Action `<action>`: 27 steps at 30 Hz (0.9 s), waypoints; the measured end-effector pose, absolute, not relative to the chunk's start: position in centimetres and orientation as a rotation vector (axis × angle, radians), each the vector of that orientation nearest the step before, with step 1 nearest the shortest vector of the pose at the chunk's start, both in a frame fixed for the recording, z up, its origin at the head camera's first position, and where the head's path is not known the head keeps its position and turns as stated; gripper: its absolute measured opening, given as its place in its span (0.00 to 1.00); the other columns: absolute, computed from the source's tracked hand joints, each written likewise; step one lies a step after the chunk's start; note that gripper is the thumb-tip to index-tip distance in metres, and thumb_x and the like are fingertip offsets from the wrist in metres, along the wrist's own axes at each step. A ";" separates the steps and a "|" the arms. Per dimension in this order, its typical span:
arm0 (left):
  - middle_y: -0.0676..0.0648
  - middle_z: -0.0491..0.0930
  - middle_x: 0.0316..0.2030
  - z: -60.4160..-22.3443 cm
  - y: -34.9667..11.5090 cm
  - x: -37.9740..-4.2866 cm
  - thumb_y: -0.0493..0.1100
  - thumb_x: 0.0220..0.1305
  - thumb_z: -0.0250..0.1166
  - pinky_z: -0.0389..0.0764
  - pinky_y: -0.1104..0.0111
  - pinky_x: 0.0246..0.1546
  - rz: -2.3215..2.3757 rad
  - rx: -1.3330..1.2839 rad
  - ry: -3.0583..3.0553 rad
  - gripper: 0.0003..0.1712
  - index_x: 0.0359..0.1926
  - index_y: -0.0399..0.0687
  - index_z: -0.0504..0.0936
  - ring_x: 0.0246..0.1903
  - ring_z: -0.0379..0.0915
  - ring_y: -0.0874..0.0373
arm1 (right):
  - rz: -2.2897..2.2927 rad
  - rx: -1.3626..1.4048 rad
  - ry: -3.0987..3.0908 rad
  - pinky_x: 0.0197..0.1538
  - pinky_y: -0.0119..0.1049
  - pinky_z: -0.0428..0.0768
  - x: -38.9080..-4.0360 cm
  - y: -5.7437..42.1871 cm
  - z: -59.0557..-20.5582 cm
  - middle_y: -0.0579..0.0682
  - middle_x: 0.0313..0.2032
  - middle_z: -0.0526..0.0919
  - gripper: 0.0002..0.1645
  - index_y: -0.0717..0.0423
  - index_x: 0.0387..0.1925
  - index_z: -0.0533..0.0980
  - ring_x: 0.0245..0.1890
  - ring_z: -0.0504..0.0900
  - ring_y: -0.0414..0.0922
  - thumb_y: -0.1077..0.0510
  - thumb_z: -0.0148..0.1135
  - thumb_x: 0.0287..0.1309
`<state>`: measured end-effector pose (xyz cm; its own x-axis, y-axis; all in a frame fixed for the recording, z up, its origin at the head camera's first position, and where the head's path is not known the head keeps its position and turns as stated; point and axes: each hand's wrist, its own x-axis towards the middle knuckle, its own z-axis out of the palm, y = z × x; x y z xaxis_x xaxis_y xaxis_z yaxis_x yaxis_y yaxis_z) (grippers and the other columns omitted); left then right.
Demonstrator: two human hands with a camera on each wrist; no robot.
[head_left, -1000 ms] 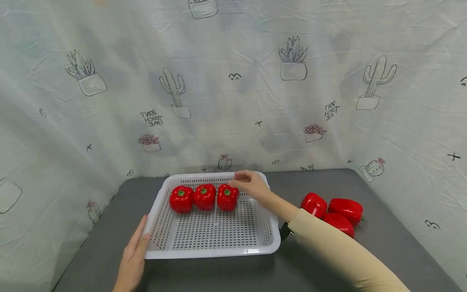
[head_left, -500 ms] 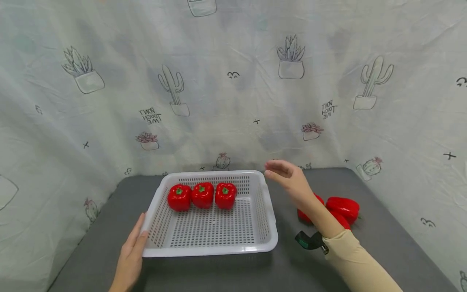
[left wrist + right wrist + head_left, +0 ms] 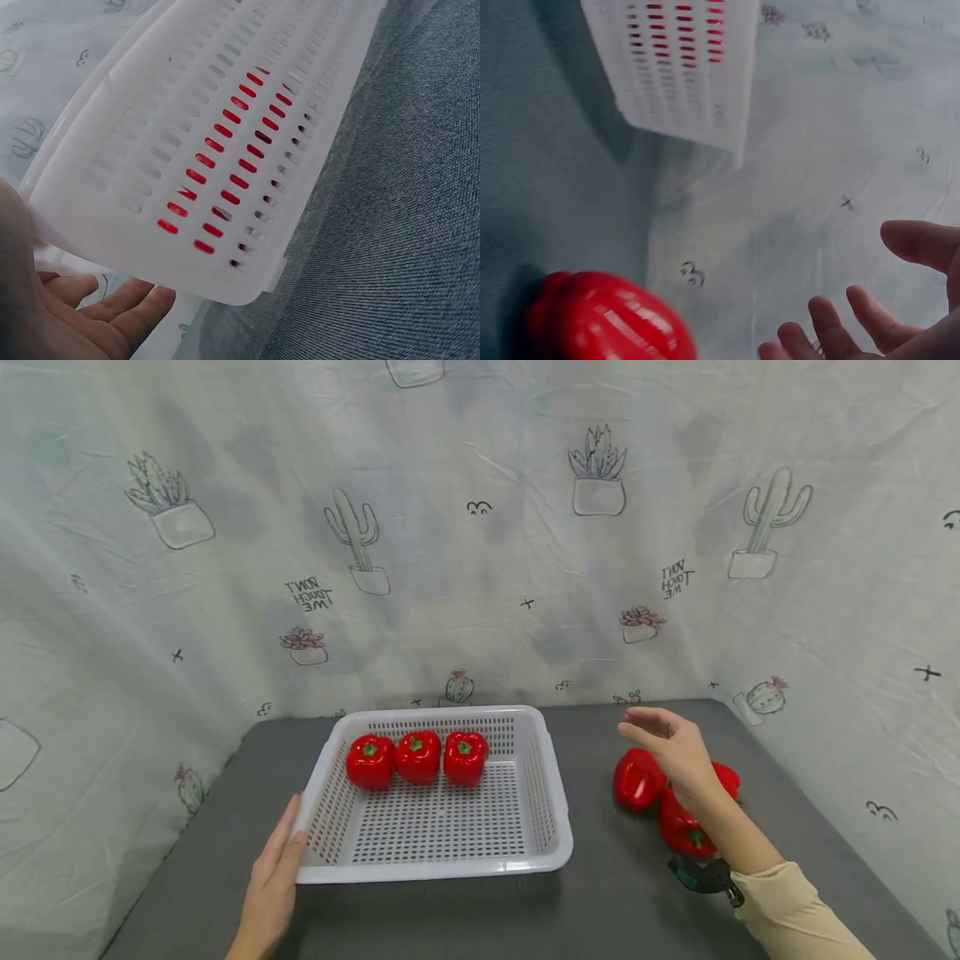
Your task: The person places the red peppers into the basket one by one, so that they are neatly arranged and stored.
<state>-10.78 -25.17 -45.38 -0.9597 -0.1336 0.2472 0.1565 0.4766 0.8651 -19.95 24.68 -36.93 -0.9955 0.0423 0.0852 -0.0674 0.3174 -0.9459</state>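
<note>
In the head view my left hand (image 3: 270,868) rests at the left rim of a white perforated plastic basket (image 3: 435,872), thumb and fingers fairly straight. The left wrist view has its fingers (image 3: 135,315) just past the basket corner. Inside stand a left red bell pepper (image 3: 371,762), a middle bell pepper (image 3: 417,757) and a right bell pepper (image 3: 465,759), in a row along the back. My right hand (image 3: 671,747), bent and holding nothing, hovers above a red bell pepper (image 3: 638,779) on the table. Its loosely spread fingers (image 3: 829,326) show in the right wrist view.
Two more red bell peppers lie right of the basket: a nearer pepper (image 3: 684,827) and a farther pepper (image 3: 729,777), both partly behind the right forearm. The grey table (image 3: 480,918) meets a printed curtain (image 3: 480,568) at the back and sides.
My right hand has left the basket's pepper row and moved right, over the loose bell peppers. The left hand stays at the basket's left rim; the basket's peppers keep their places.
</note>
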 end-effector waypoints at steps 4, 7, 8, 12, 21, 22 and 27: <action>0.43 0.53 0.74 -45.5 -25.3 -10.8 0.48 0.80 0.43 0.54 0.87 0.52 -1.470 -0.022 -2.430 0.30 0.78 0.59 0.50 0.65 0.51 0.73 | 1.831 -0.040 -2.469 0.60 0.49 0.69 -19.8 25.8 -38.2 0.58 0.59 0.74 0.37 0.60 0.65 0.69 0.56 0.71 0.47 0.43 0.65 0.63; 0.43 0.53 0.74 -45.6 -25.2 -10.8 0.47 0.80 0.43 0.54 0.87 0.53 -1.488 -0.037 -2.419 0.30 0.78 0.57 0.50 0.64 0.51 0.74 | 1.801 -0.089 -2.487 0.57 0.43 0.72 -19.7 26.6 -39.2 0.59 0.61 0.73 0.38 0.61 0.67 0.67 0.57 0.70 0.48 0.43 0.64 0.64; 0.42 0.53 0.74 -45.6 -25.2 -10.9 0.47 0.80 0.43 0.54 0.87 0.53 -1.495 -0.044 -2.418 0.30 0.78 0.56 0.50 0.64 0.51 0.73 | 1.788 -0.100 -2.495 0.55 0.40 0.73 -19.7 26.9 -39.5 0.59 0.61 0.72 0.38 0.61 0.67 0.67 0.57 0.69 0.49 0.43 0.64 0.64; 0.43 0.52 0.74 -45.5 -25.1 -10.9 0.48 0.80 0.42 0.53 0.87 0.53 -1.499 -0.012 -2.437 0.30 0.78 0.57 0.49 0.68 0.51 0.60 | 1.761 -0.121 -2.538 0.53 0.36 0.74 -19.9 27.7 -40.3 0.62 0.63 0.69 0.40 0.62 0.69 0.64 0.59 0.67 0.52 0.44 0.63 0.65; 0.44 0.50 0.75 -45.3 -25.1 -10.8 0.51 0.80 0.42 0.52 0.88 0.52 -1.485 0.037 -2.468 0.30 0.78 0.59 0.48 0.69 0.50 0.42 | 1.835 -0.142 -2.624 0.62 0.56 0.65 -20.8 27.8 -41.5 0.68 0.67 0.62 0.42 0.66 0.71 0.58 0.65 0.62 0.62 0.50 0.64 0.65; 0.44 0.50 0.75 -45.3 -25.1 -10.8 0.51 0.80 0.41 0.52 0.88 0.52 -1.485 0.034 -2.467 0.30 0.78 0.58 0.47 0.69 0.50 0.42 | 1.838 -0.135 -2.627 0.62 0.56 0.65 -20.9 27.8 -41.6 0.68 0.67 0.62 0.42 0.66 0.71 0.58 0.65 0.62 0.62 0.51 0.64 0.65; 0.44 0.49 0.75 -45.3 -25.1 -10.9 0.51 0.80 0.41 0.52 0.87 0.51 -1.504 0.040 -2.473 0.31 0.78 0.60 0.46 0.70 0.49 0.41 | 1.795 -0.100 -2.658 0.61 0.56 0.66 -21.0 28.0 -42.0 0.69 0.67 0.62 0.42 0.67 0.71 0.58 0.64 0.63 0.63 0.52 0.65 0.64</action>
<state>-10.87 -25.06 -45.27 -0.9694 -0.1502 0.1943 0.1034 0.4677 0.8778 -21.05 27.99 -42.04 -0.9958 0.0140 -0.0906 0.0892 0.3729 -0.9236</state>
